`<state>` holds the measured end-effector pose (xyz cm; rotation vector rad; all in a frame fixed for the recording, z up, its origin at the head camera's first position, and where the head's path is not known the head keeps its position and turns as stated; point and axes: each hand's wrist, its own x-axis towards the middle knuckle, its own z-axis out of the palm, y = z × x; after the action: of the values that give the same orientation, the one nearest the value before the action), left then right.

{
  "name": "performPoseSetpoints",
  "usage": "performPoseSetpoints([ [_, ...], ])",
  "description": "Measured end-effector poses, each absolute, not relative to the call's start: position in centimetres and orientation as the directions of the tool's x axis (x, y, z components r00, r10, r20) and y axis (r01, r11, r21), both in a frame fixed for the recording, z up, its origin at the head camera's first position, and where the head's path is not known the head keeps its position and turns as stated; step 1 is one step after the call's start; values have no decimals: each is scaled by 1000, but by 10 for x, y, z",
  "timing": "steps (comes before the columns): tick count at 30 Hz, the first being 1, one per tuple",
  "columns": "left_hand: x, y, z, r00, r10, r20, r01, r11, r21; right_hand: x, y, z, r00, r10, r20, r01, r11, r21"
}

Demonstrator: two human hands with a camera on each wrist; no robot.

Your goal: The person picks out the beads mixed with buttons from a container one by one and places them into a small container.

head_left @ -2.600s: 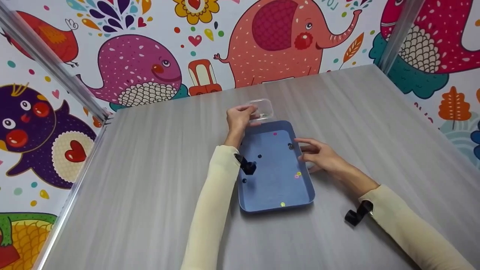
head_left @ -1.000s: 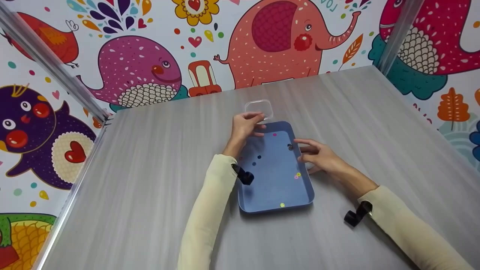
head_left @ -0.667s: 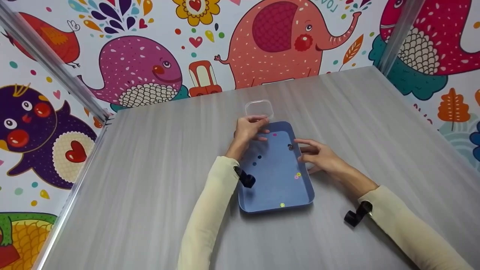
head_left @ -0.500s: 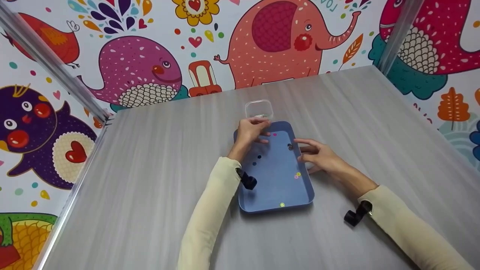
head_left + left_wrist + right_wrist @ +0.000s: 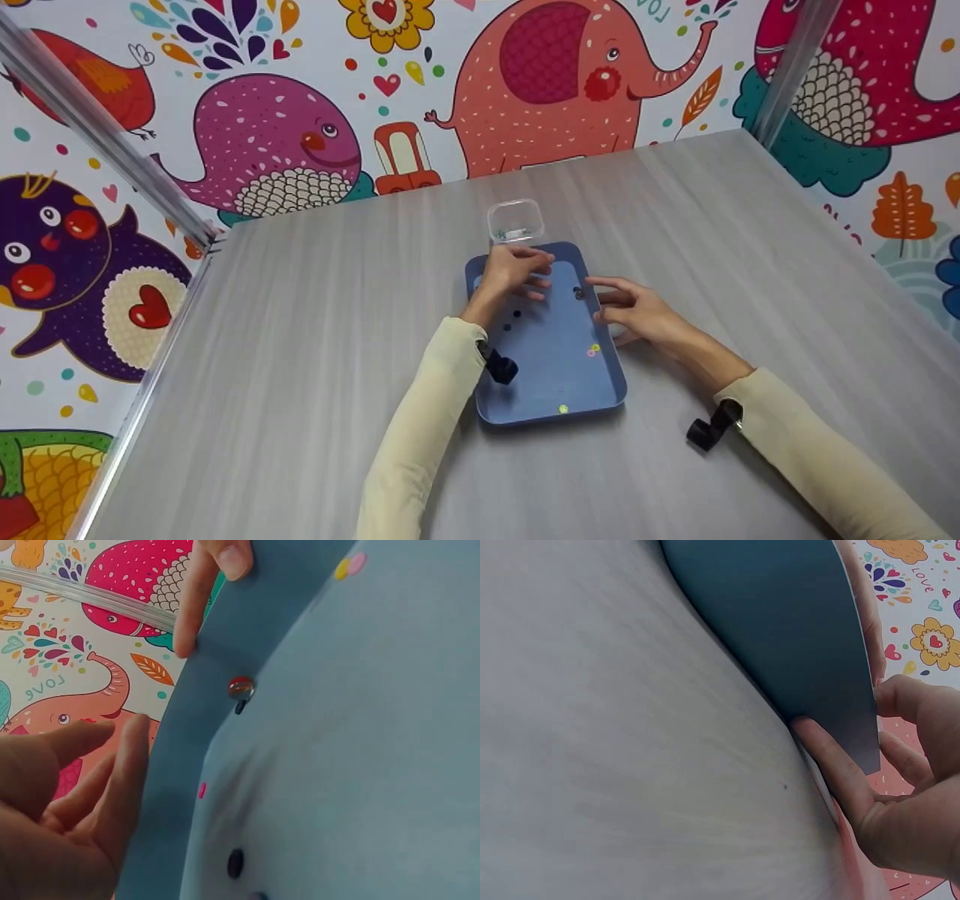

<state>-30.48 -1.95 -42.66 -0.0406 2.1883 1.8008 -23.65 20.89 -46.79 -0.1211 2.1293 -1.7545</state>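
Observation:
A blue rectangular tray (image 5: 555, 375) lies on the table. My left hand (image 5: 514, 271) hovers over its far end, fingers loosely bent; in the left wrist view the fingertips (image 5: 135, 727) hold nothing. At the tray's right side, my right hand (image 5: 637, 309) touches the wall and rim with extended fingers. Scattered on the tray floor are dark button-like discs (image 5: 517, 314), a yellow one (image 5: 563, 409) and a pink-and-yellow pair. A shiny reddish-brown marble-like ball (image 5: 241, 688) sits by the right wall with a dark disc beside it. One pink disc (image 5: 202, 790) shows in the left wrist view.
Just beyond the tray's far edge stands a small clear plastic box (image 5: 516, 217) with tiny greenish pieces inside. The grey wood-grain table (image 5: 315, 337) meets cartoon-printed walls (image 5: 420, 90) at the back and left.
My left hand has come back from the clear box to over the tray's far end, moving right and nearer. One dark disc has shifted from the tray's left side. My right hand stays put.

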Motion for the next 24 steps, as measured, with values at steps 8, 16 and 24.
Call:
performPoseSetpoints([
  [8,-301,-14,-430,-942,191,-275,-222,260,940,-237,210,-468,-923,-303,-236,170,229,-958],
  [16,-298,-7,-436,-920,230,-318,-243,300,922,-236,210,-468,-924,-304,-234,171,220,-960],
  [24,-294,-2,-438,-899,264,-349,-256,329,909,-236,210,-468,-924,-313,-222,161,207,-965],
])
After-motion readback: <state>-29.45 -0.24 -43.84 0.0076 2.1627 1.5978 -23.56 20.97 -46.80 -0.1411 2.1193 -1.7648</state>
